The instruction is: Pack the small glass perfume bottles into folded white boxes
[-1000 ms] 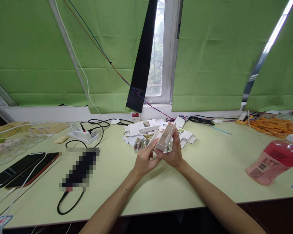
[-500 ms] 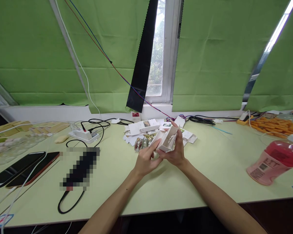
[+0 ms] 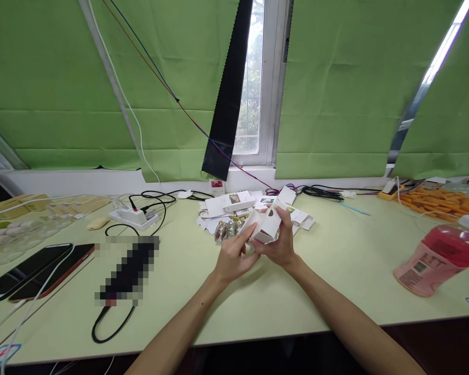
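Observation:
Between my two hands is a small white cardboard box (image 3: 267,227), tilted, with its near end facing me and a dark round notch at that end's upper edge. My left hand (image 3: 236,256) grips its left side, thumb underneath. Around its right side wraps my right hand (image 3: 282,242), also with the thumb low. Just behind my left fingers lie several shiny foil packets (image 3: 227,229). A loose heap of white printed cartons (image 3: 234,201) spreads behind the box, some of them flattened.
A pink-labelled jar (image 3: 433,260) stands at the right, before a pile of orange sticks (image 3: 441,202). At the left are a power strip (image 3: 135,216), two phones (image 3: 31,268), a blurred-out dark device (image 3: 128,271) and its looped cable. Black cables (image 3: 322,192) run along the wall.
The near end of the box was open with flaps inside showing; now a white flap covers it. Both hands keep nearly the same place, the right fingers having shifted slightly lower.

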Demonstrator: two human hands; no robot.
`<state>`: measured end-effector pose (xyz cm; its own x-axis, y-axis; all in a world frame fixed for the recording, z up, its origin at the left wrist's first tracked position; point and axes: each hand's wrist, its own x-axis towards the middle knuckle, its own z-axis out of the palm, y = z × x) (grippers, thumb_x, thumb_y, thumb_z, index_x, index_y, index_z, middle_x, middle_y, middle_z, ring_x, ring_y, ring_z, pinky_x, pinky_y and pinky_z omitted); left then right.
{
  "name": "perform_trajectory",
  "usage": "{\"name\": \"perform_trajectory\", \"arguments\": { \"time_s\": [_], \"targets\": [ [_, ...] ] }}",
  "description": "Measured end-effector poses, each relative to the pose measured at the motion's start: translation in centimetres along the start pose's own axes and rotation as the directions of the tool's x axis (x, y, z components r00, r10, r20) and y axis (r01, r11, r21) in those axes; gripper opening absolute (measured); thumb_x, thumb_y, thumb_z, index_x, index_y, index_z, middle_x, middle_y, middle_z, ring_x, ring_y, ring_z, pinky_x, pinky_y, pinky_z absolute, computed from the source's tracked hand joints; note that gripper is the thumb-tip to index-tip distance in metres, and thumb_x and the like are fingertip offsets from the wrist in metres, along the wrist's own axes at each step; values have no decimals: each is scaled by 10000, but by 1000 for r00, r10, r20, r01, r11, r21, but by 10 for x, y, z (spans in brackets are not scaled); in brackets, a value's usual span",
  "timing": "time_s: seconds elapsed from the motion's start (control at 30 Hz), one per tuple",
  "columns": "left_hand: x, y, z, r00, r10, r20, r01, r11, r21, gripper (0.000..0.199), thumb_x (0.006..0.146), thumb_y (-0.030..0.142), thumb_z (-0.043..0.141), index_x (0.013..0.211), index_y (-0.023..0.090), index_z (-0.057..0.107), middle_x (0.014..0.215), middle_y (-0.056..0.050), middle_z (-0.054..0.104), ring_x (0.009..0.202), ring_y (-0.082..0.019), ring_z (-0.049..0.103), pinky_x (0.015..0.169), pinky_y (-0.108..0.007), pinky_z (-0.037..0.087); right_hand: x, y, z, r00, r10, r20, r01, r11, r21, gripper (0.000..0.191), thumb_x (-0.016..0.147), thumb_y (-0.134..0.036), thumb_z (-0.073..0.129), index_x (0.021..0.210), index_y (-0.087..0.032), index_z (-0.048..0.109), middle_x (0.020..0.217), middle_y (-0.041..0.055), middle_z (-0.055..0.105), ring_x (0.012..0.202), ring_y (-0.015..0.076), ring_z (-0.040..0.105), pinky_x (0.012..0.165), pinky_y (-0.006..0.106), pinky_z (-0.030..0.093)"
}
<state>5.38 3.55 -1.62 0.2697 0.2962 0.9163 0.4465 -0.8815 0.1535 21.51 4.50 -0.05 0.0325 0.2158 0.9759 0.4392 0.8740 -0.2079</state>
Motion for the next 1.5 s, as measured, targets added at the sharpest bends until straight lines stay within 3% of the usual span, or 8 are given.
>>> {"name": "perform_trajectory", "arguments": {
  "time_s": [0.67,1.13,1.5],
  "targets": [
    [1,3,-1,999,-35,11,36,999,-25,575,783,112,642,1346,211,583,772,21,699,465,-58,470,486,-183,451,2,-2,1,999,37,19,-38,999,23,827,754,-302,743,1440,-289,281,1168,90,547,1108,299,553,940,532,506],
    [2,4,-3,996,-86,30,87,995,-48,567,780,130,652,1341,197,598,634,52,594,463,-72,484,473,-186,440,5,-4,0,996,72,49,-76,992,97,818,778,-312,755,1458,-300,302,1197,92,529,1123,297,562,966,529,494],
    [2,4,-4,995,-92,40,94,994,-51,553,786,131,653,1332,201,598,638,50,581,475,-76,493,482,-188,449,5,-4,0,996,76,52,-81,993,87,820,778,-315,755,1462,-303,303,1218,94,522,1128,296,561,971,526,491]
  ]
}}
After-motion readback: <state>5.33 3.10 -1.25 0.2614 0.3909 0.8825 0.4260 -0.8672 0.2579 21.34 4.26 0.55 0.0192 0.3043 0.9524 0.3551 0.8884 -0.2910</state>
